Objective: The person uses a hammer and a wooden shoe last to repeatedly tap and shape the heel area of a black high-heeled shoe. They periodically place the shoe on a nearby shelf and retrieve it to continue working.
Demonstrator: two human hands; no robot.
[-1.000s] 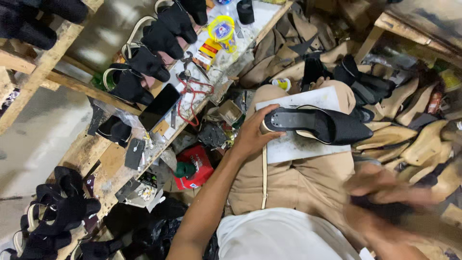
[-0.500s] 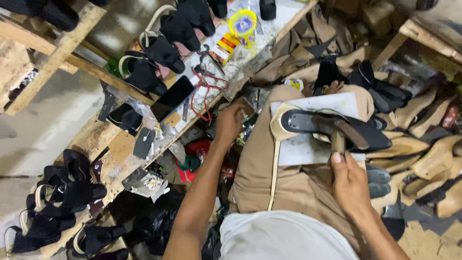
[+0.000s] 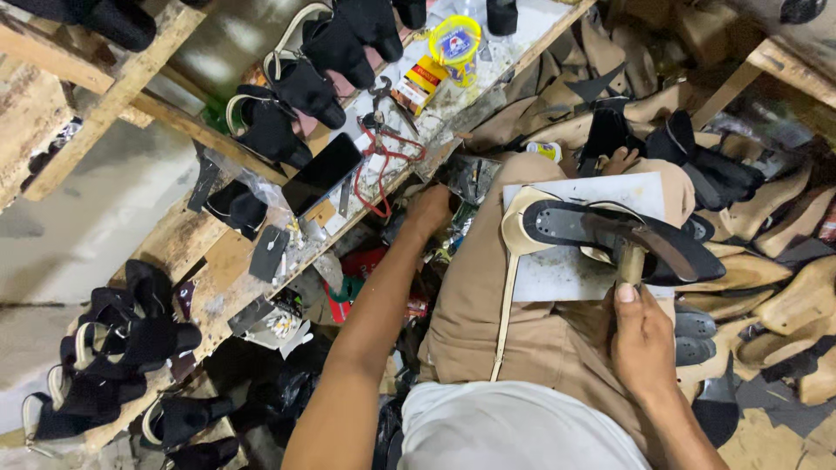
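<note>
The left hand [image 3: 428, 211] has left the black shoe sole [image 3: 627, 239] it was steadying a second ago and now reaches down past the edge of the lap toward the clutter at the foot of the wooden table [image 3: 187, 239], its fingers curled among small dark items there; whether its grip is closed on anything cannot be told, since the fingertips are buried in the heap. The right hand [image 3: 640, 335], which half a second ago was arriving at the sole, now has its grip pressed together around the wooden handle of a hammer [image 3: 629, 252], thumb up along the shaft, with the dark head lying across the sole. The sole lies flat on a pale board [image 3: 566, 274] that rests on the person's tan-trousered lap, with a cream insole [image 3: 515, 228] peeking out at its left end and a thin cream strap [image 3: 503, 322] trailing down over the thigh. With the steadying hand gone, the sole sits loose under the hammer head alone, so the work seems paused while the left hand fetches something small. On the table above lie a black phone [image 3: 322, 172], red-handled pliers [image 3: 383, 161], a yellow roll of tape [image 3: 455, 39] and several black shoe uppers [image 3: 305, 83].
</note>
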